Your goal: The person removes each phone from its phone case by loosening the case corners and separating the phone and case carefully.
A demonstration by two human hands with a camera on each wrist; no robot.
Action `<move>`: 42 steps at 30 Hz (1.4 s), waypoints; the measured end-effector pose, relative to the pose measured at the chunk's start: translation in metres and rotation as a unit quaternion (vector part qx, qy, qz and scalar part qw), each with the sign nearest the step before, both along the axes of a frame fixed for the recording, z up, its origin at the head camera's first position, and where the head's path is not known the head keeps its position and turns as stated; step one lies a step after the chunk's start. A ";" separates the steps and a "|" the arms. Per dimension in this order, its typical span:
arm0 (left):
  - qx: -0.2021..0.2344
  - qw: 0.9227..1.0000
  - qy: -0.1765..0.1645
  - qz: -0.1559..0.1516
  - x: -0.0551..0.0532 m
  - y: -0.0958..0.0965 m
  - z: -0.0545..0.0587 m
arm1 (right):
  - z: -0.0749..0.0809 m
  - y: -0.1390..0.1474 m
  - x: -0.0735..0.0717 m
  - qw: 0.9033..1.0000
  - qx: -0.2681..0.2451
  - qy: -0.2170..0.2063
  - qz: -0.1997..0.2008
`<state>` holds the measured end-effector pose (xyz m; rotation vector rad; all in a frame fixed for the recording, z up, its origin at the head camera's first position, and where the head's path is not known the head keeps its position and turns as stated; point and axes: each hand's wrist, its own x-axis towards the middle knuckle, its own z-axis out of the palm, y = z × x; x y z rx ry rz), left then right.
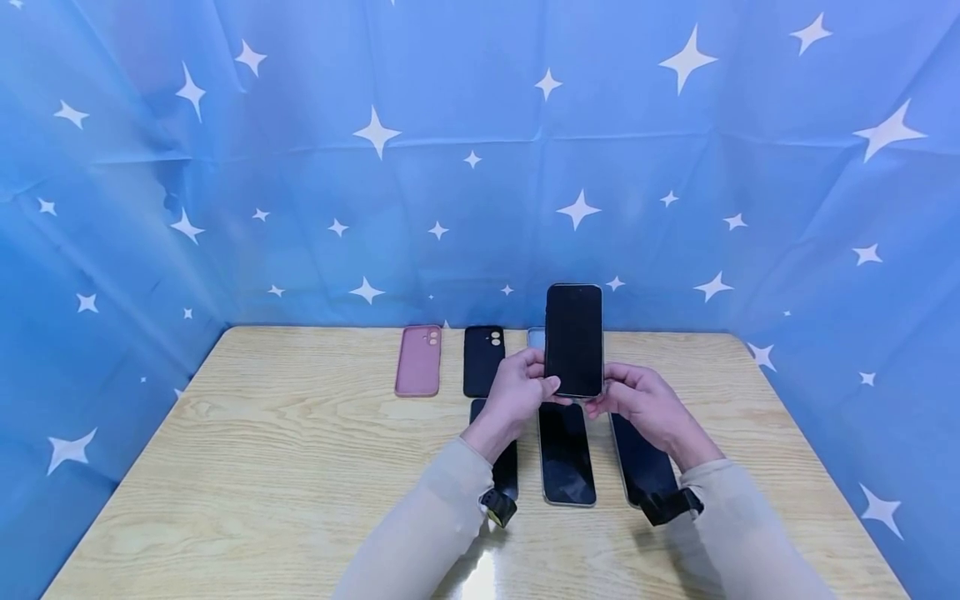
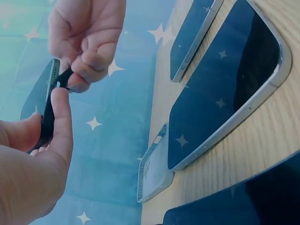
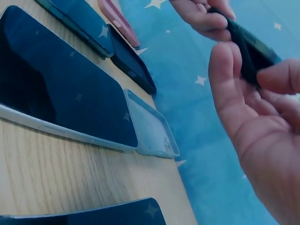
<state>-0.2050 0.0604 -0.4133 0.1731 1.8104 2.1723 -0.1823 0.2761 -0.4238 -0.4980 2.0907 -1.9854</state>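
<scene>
Both hands hold a black-screened phone [image 1: 573, 342] upright above the table, its screen toward the head camera. My left hand [image 1: 517, 387] grips its lower left side, thumb on the front edge. At the lower right corner, my right hand [image 1: 645, 404] pinches a dark case [image 3: 243, 49] with curled fingers. In the right wrist view, that case stands partly apart from the phone's bottom edge, where speaker holes show. How far the case covers the phone's back is hidden. Below the hands lies a silver-edged phone [image 1: 567, 458], near a light blue case [image 3: 152, 126].
A pink phone case [image 1: 417, 362] and a black phone case [image 1: 483, 358] lie along the table's back edge. Two more phones lie under the forearms, a left phone [image 1: 507, 467] and a right phone [image 1: 643, 462]. Behind the wooden table [image 1: 262, 467] hangs a blue starry curtain [image 1: 465, 208].
</scene>
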 end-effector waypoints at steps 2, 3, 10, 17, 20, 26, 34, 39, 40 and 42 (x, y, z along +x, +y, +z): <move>0.017 1.000 -0.009 -0.007 -0.001 -0.001 -0.001 | -0.002 0.004 0.000 1.000 -0.022 0.002 0.020; 0.022 1.000 -0.010 -0.010 -0.001 -0.001 -0.001 | -0.003 0.005 -0.001 0.999 -0.032 0.001 0.029; 0.041 0.999 -0.021 -0.017 -0.002 -0.003 -0.004 | -0.006 0.009 -0.002 0.998 -0.038 0.003 0.051; 0.036 0.999 -0.025 -0.021 -0.002 -0.004 -0.003 | -0.001 0.007 0.001 1.000 -0.006 -0.012 0.024; 0.024 0.999 -0.022 -0.015 -0.003 -0.004 -0.004 | 0.003 0.004 0.004 0.999 0.042 -0.023 -0.015; 0.002 1.000 -0.019 -0.009 -0.002 -0.004 -0.004 | 0.008 0.000 0.009 0.987 0.134 -0.015 -0.083; -0.015 1.000 -0.016 -0.009 0.000 -0.003 -0.001 | 0.011 -0.004 0.014 0.978 0.165 0.044 -0.119; -0.036 0.999 -0.013 -0.001 0.003 -0.001 -0.001 | 0.013 -0.004 0.014 0.970 0.209 0.049 -0.111; -0.042 0.999 -0.009 0.000 0.004 0.000 -0.002 | 0.013 -0.004 0.014 0.967 0.224 0.052 -0.106; -0.049 0.999 -0.004 0.004 0.005 0.001 -0.004 | 0.015 -0.004 0.013 0.963 0.248 0.059 -0.093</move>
